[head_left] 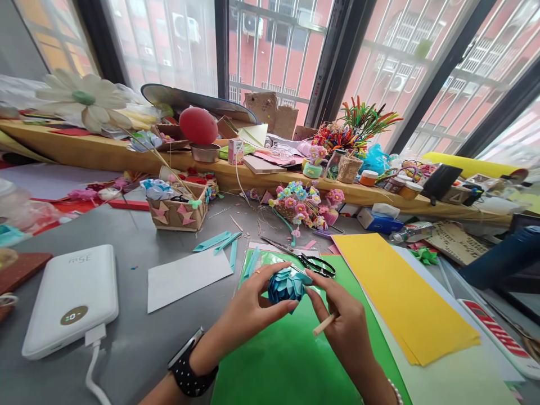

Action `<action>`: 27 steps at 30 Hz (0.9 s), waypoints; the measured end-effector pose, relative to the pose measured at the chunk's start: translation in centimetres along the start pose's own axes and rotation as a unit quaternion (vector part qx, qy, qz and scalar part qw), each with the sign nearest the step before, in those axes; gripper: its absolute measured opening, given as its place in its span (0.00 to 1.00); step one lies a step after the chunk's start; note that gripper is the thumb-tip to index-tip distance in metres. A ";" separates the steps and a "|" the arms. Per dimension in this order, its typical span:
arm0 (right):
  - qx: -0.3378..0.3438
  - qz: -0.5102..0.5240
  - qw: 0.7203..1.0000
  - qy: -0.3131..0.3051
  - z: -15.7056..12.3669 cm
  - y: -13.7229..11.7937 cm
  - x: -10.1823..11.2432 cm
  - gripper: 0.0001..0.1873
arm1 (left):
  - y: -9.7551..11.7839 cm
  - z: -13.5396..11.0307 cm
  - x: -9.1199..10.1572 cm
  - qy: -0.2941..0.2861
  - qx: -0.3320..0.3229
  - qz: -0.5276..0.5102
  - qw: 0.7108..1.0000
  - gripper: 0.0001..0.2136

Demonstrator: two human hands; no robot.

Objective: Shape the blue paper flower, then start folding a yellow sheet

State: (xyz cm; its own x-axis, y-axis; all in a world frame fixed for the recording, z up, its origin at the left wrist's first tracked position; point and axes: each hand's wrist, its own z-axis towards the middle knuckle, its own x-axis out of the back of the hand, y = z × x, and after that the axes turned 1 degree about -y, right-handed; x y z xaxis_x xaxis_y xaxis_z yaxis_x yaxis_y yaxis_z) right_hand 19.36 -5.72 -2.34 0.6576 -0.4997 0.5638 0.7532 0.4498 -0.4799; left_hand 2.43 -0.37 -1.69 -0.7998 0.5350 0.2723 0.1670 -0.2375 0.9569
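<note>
Between my two hands is a blue paper flower [287, 284] with many overlapping folded petals, held above a green sheet [270, 360]. My left hand [257, 298] is closed round its left side, thumb below and index finger on top. My right hand [341, 306] pinches a petal at the flower's right edge with thumb and index finger. A thin wooden stick [324, 325] is tucked in the curled fingers of that same hand. Just behind the flower lie scissors [316, 264] with black handles. Folded turquoise paper strips [213, 242] lie behind and left of my hands.
A white power bank [73, 298] with a cable lies at the left, near a white paper piece [189, 279]. Yellow paper [400, 298] is stacked at the right. Behind stand a cardboard box [179, 211], a bunch of small flowers [299, 202] and a cluttered ledge [236, 175].
</note>
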 end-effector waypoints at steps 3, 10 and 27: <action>0.022 -0.001 1.000 -0.002 0.1 0.0 -0.1 0.16 | -0.1 0.0 -0.1 0.006 0.002 -0.003 1.000 0.26; 0.069 -0.030 0.995 -0.068 -0.8 0.7 -0.9 0.25 | -0.4 0.2 -0.1 0.031 0.032 -0.020 0.999 0.26; 0.013 0.118 0.987 -0.106 0.4 -0.1 1.0 0.10 | -0.5 1.1 0.8 -0.026 0.127 -0.222 0.966 0.25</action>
State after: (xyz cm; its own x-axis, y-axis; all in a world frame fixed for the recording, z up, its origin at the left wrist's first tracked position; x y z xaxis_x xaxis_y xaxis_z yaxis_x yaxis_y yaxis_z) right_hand 19.94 -5.92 -1.45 0.7946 -0.2135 0.5683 0.5772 0.5558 -0.5982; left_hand 2.32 1.04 -1.82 -0.7966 0.5792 -0.1731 -0.0450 0.2288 0.9724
